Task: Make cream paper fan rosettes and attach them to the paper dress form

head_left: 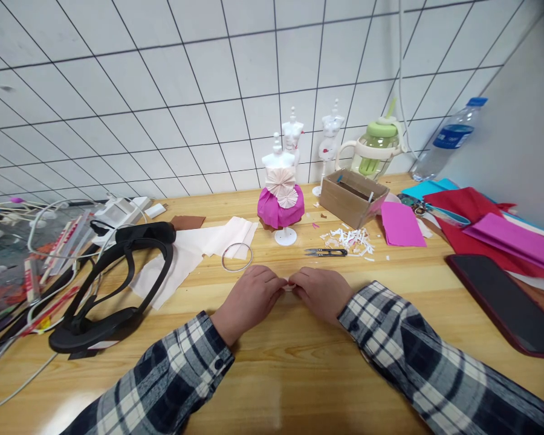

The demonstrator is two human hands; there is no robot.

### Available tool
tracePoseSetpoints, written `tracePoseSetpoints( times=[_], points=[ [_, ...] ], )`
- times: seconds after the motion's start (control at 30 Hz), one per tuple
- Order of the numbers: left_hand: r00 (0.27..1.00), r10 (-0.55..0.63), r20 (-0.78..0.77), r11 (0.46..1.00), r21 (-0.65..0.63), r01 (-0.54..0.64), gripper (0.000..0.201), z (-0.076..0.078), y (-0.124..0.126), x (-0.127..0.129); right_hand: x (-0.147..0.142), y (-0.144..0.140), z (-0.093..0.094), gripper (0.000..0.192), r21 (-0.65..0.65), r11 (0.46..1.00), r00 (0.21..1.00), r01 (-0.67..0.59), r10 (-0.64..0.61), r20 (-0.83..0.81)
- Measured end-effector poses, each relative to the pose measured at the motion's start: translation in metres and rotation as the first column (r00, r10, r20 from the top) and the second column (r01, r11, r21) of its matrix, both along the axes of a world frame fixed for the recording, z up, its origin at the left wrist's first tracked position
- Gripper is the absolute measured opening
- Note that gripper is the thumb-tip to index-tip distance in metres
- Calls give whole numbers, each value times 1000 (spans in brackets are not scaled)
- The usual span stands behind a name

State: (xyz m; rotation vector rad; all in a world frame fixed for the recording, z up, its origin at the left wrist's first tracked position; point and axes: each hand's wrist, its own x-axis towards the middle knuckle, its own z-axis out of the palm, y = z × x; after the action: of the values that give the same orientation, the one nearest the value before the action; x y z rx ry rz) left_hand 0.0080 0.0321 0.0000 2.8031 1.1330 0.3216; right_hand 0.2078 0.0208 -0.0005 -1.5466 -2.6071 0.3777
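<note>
My left hand (255, 297) and my right hand (321, 291) meet low over the wooden table, fingertips pinched on a small pale pink piece of paper (289, 287). Most of that piece is hidden by my fingers. Just beyond my right hand lie black thread snips (326, 252) and a heap of white paper scraps (351, 240). A silver ring (237, 257) rests past my left hand, partly over pale pink crepe paper (229, 237). Behind my hands stands a small white dress form (278, 159) wearing a magenta puffed skirt (272, 208) and pale pleated paper fans (281, 180).
Two more white dress forms stand by the tiled wall, beside a cardboard box (351, 196) and a green-lidded jug (381, 142). On the right are coloured paper sheets (403, 223), a phone (503, 299) and a water bottle (453, 139). A black headset strap (131, 314) and cables lie left.
</note>
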Motion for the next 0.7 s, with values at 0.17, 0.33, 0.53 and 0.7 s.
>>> tracePoseSetpoints(
  times=[0.17,0.33,0.53,0.7],
  points=[
    [1000,-14,-14,1000,4,14,20,1,0,1,0,0,-1,28,-1,1000,1000,-9,9,-7],
    [999,-36,-4,999,15,36,21,3,0,1,1,0,0,26,12,1000,1000,-19,19,-19],
    [1000,-16,-13,1000,14,16,23,2,1,0,0,0,2,28,5,1000,1000,-7,7,14],
    [999,-30,-19,999,15,30,23,3,1,2,0,0,2,26,34,999,1000,-25,25,-3]
  ],
)
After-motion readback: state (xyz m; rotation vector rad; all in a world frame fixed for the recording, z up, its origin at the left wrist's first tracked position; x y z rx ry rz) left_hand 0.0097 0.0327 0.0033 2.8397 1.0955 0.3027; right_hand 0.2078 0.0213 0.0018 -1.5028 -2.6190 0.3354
